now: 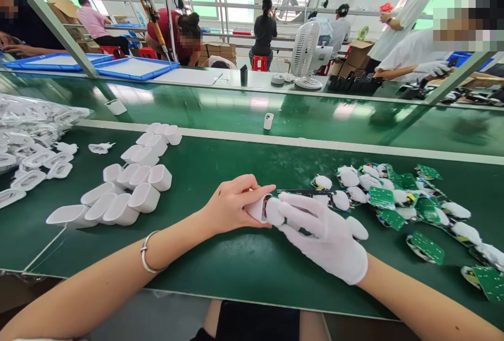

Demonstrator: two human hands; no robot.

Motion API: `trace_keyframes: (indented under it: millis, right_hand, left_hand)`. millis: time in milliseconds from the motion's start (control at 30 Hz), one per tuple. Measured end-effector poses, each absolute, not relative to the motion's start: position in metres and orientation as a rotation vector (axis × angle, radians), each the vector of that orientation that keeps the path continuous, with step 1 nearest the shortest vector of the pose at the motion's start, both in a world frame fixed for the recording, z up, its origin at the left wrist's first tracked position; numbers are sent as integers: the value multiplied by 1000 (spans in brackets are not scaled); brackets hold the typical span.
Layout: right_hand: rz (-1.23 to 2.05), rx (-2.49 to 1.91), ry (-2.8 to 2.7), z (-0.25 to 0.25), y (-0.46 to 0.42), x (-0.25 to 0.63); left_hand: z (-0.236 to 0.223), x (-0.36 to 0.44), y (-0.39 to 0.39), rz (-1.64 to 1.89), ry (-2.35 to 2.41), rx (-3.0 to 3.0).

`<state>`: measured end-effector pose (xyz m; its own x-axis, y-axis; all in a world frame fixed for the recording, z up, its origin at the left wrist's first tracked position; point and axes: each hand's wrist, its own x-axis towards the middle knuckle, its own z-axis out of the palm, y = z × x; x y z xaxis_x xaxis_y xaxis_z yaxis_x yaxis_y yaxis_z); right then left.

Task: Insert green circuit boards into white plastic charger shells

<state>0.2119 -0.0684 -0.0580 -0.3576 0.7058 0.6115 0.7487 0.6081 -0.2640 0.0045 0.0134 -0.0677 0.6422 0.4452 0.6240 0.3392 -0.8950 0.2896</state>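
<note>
My bare left hand [232, 202] is closed around a white plastic housing [256, 210], its open end turned to the right. In my right hand [321, 236], which wears a white glove, the fingers grip a circuit board assembly with a white pad [274, 212]. The inner end of the assembly sits at the mouth of the housing; how deep it goes is hidden. Behind the gloved fingers lies a dark thin tool [301, 192], partly covered. Another white pad [357, 227] shows beside the glove.
White housings [118, 210] stand in groups on the left. White ring-shaped parts [29, 181] and a plastic bag [35, 113] lie farther left. Green circuit boards [381, 198] are heaped on the right. One small white piece [268, 121] stands on the belt; co-workers sit beyond.
</note>
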Motion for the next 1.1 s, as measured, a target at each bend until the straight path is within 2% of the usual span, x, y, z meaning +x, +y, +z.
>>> trace_keyframes:
  millis: [100, 267, 433, 533, 700, 767, 833, 900, 1000, 1100]
  right_hand:
    - [69, -1169, -2179, -65, -67, 208]
    - [609, -1328, -1937, -63, -69, 206]
    - [1532, -1177, -1447, -43, -62, 203]
    - [1731, -1073, -1410, -37, -58, 197]
    - [1513, -1259, -1591, -36, -53, 202]
    - [1101, -1467, -1811, -38, -46, 217]
    - [543, -1635, -2018, -41, -36, 235]
    - [181, -1679, -2232, -45, -26, 251]
    - [118, -1644, -2474, -50, -17, 261]
    - [213, -1669, -2368, -46, -15, 263]
  left_hand:
    - [-68, 6, 12, 1140, 675, 2771]
    - [-71, 8, 10, 1206, 644, 2764]
    - [-71, 14, 0, 1391, 503, 2701]
    - [-71, 19, -6, 1403, 475, 2692]
    - [-73, 18, -3, 1211, 475, 2529]
    - [-72, 15, 3, 1022, 602, 2364]
    - [-71, 11, 12, 798, 727, 2187]
    - [-71, 7, 21, 582, 777, 2062]
    - [-71, 3, 30, 395, 781, 1946]
    - [-69, 1, 33, 369, 743, 1955]
